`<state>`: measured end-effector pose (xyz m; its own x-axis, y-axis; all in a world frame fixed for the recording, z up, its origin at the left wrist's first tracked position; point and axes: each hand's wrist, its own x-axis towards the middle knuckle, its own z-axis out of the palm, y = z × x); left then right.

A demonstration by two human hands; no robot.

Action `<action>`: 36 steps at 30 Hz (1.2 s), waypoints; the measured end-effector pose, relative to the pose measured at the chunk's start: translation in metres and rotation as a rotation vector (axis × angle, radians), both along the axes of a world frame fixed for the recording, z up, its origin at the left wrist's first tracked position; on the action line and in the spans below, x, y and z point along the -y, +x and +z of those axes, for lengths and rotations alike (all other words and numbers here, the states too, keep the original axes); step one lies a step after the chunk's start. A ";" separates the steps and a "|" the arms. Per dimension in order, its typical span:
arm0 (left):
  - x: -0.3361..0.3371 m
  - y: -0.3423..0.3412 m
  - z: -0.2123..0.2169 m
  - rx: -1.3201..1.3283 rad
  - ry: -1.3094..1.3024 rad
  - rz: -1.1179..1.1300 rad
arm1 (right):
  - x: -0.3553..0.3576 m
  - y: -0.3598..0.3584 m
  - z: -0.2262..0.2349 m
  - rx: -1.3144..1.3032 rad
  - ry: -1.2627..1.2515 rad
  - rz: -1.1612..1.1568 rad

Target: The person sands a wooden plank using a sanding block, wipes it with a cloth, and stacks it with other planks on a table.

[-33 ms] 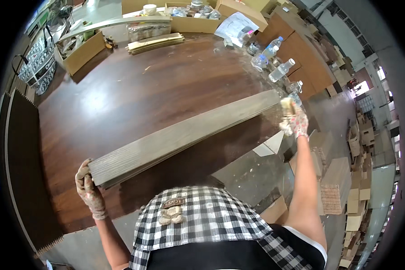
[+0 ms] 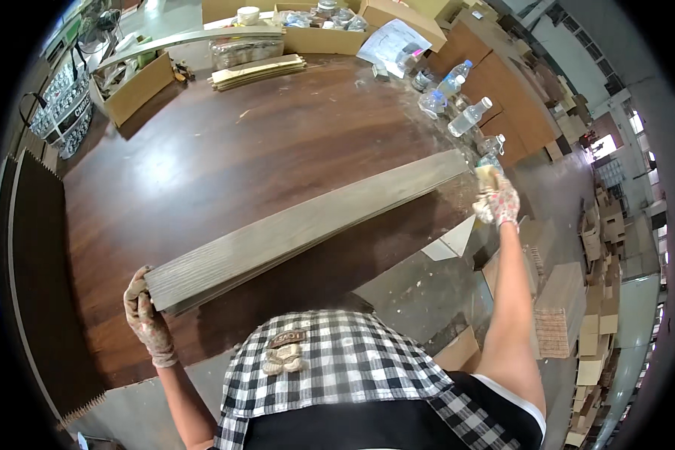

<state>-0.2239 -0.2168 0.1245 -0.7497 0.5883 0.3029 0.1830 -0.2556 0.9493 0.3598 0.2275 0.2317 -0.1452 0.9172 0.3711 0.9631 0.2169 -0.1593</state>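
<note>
Across the brown table (image 2: 277,120), we find the stack of grey boards (image 2: 307,225) lying slantwise. At its left end, the gloved left hand (image 2: 150,319) has bent fingers against it (firmness of grip: we cannot tell). The gloved right hand (image 2: 505,202), fingers closed around a blurred pale item (image 2: 487,181), has shifted slightly outward, leaving that item just beyond the boards' right end.

The table (image 2: 292,124) looks glossy wood, the grey boards (image 2: 307,223) matt and grained, the left glove (image 2: 148,321) matt cloth.
</note>
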 end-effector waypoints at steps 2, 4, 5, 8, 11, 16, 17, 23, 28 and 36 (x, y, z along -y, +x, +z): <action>0.000 0.001 0.006 0.002 -0.009 -0.016 | -0.036 0.026 0.012 -0.118 -0.022 -0.153; 0.004 0.002 0.012 0.017 -0.051 -0.019 | -0.049 -0.008 0.012 -0.337 0.115 0.057; 0.009 0.001 0.012 -0.018 -0.100 0.011 | -0.032 -0.062 0.025 -0.361 0.136 0.142; 0.004 0.000 0.005 0.029 -0.024 -0.033 | -0.020 -0.133 0.010 -0.327 0.264 0.325; 0.006 -0.001 0.007 0.075 -0.051 -0.004 | 0.049 -0.231 -0.007 -0.380 0.164 0.338; 0.012 -0.001 0.014 0.008 -0.111 0.017 | 0.201 -0.387 -0.018 -0.432 0.250 0.995; 0.007 0.004 0.019 0.022 -0.084 0.006 | 0.230 -0.414 -0.021 -0.475 0.250 1.104; 0.016 0.013 -0.021 0.359 0.121 -0.021 | 0.330 -0.488 -0.016 -0.336 0.011 1.467; 0.006 0.005 0.019 0.277 0.091 -0.181 | 0.296 -0.491 -0.013 -0.903 -0.033 1.312; 0.006 -0.007 -0.020 0.472 0.395 -0.280 | 0.340 -0.520 -0.011 -0.546 0.319 1.636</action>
<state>-0.2314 -0.2231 0.1043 -0.6897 0.6923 0.2123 -0.3524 -0.5770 0.7368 -0.1605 -0.1129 0.2208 -0.5706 -0.1439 0.8085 -0.4032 0.9068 -0.1231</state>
